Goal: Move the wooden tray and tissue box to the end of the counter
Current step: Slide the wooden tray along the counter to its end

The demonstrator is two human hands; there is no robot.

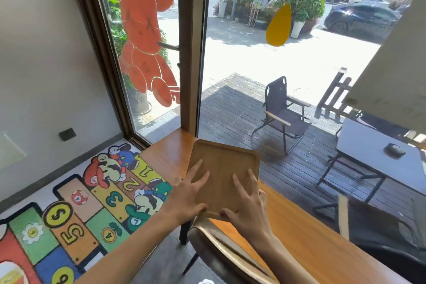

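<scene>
A square wooden tray (pixel 224 163) with a raised rim is near the far end of the orange-brown wooden counter (pixel 299 233), by the window post. Both my hands grip its near edge. My left hand (pixel 187 196) has its fingers spread on the tray's top and its thumb under the near left corner. My right hand (pixel 247 203) does the same at the near right corner. Whether the tray rests on the counter or hangs just above it, I cannot tell. No tissue box is in view.
A chair back (pixel 221 251) stands close to the counter under my arms. The counter ends at the brown window post (pixel 191 53) and glass. A colourful number rug (pixel 76 210) covers the floor at left. Outside are a folding chair (pixel 283 115) and a grey table (pixel 378 159).
</scene>
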